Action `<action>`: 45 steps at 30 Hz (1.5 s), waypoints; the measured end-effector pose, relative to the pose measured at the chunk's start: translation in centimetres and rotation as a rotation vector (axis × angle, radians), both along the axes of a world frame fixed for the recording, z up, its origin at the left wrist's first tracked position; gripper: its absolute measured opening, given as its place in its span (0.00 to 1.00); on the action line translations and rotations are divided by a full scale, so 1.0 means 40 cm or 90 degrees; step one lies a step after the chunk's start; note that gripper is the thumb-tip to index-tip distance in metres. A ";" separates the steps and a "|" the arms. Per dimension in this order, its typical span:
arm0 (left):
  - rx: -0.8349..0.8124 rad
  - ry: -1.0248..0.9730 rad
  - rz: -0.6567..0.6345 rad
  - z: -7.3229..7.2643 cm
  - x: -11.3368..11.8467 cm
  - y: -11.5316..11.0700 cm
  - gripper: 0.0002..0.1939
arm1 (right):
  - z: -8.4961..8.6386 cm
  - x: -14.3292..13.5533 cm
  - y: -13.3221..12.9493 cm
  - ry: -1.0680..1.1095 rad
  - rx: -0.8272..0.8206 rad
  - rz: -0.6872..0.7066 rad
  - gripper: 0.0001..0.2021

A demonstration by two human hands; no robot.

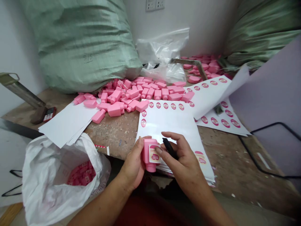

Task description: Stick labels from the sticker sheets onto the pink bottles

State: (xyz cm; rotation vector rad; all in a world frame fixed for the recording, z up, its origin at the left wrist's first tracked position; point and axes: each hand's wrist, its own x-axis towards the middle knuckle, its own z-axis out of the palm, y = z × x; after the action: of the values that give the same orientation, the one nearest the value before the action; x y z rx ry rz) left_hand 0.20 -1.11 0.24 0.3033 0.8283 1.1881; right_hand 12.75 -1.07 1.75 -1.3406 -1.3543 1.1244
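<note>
My left hand [133, 164] is closed around a small pink plastic bottle [146, 147], its neck pointing down toward me. A printed label [154, 155] lies against the bottle's face, with one edge standing off the side. My right hand [184, 157] presses its thumb to that label. A slim black tool [169, 148] with a slanted end is gripped in the same hand; its exact kind is not clear. Under both hands is a stack of white label sheets [169, 121], with oval stickers along its top and left edges and another label near its right edge.
Loose pink bottles [131, 94] are heaped behind the sheets, before a big green sack [87, 40]. More label sheets [221, 103] lie to the right. A white bag [35, 175] holding pink bottles stands at the left front, by blank papers [70, 121] and a phone [49, 113].
</note>
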 end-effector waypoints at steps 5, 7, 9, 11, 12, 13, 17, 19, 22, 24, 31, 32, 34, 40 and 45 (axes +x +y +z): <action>0.013 0.019 0.008 -0.011 -0.002 -0.002 0.22 | -0.004 -0.007 0.001 0.010 -0.003 0.009 0.19; 0.020 0.024 0.003 -0.013 -0.004 -0.003 0.22 | -0.007 -0.008 0.002 -0.005 0.004 0.009 0.19; 0.020 0.028 -0.002 -0.015 -0.005 -0.004 0.22 | -0.010 -0.007 0.003 -0.014 0.011 0.008 0.19; 0.019 0.029 -0.003 -0.016 -0.006 -0.005 0.22 | -0.012 -0.006 0.003 -0.022 0.013 0.008 0.19; 0.019 0.027 -0.003 -0.017 -0.006 -0.005 0.22 | -0.013 -0.006 0.003 -0.025 0.012 0.007 0.20; 0.021 0.024 -0.002 -0.017 -0.006 -0.005 0.22 | -0.013 -0.005 0.003 -0.028 0.012 0.006 0.19; 0.036 0.009 -0.002 -0.021 -0.006 -0.005 0.21 | -0.012 -0.006 0.005 -0.028 0.017 0.002 0.19; 0.042 0.011 -0.001 -0.023 -0.006 -0.005 0.21 | -0.013 -0.007 0.005 -0.026 0.022 0.001 0.19; 0.056 0.025 -0.005 -0.019 -0.008 -0.010 0.20 | -0.015 -0.007 0.003 -0.033 0.024 0.001 0.18; 0.070 0.046 -0.016 -0.012 -0.009 -0.014 0.19 | -0.016 -0.007 0.002 -0.046 0.025 0.002 0.18; 0.103 0.114 -0.052 0.001 -0.016 -0.020 0.20 | -0.014 0.000 0.007 -0.118 0.074 -0.001 0.16; 0.109 0.127 -0.057 -0.002 -0.016 -0.019 0.20 | -0.012 0.000 0.008 -0.133 0.085 0.000 0.16; 0.123 0.150 -0.065 -0.010 -0.016 -0.018 0.20 | -0.007 0.000 0.008 -0.182 0.115 0.002 0.15; 0.144 0.184 -0.010 -0.014 -0.011 -0.019 0.21 | -0.011 0.014 0.019 -0.375 0.266 -0.022 0.18; 0.080 0.133 -0.032 0.014 -0.019 -0.017 0.22 | -0.015 0.052 0.039 -0.217 0.136 -0.040 0.18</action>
State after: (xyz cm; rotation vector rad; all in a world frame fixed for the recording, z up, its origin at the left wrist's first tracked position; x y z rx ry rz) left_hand -0.56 -1.80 0.81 0.5555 0.9224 1.1763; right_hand 14.83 0.50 1.16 -1.4482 -1.6128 0.7059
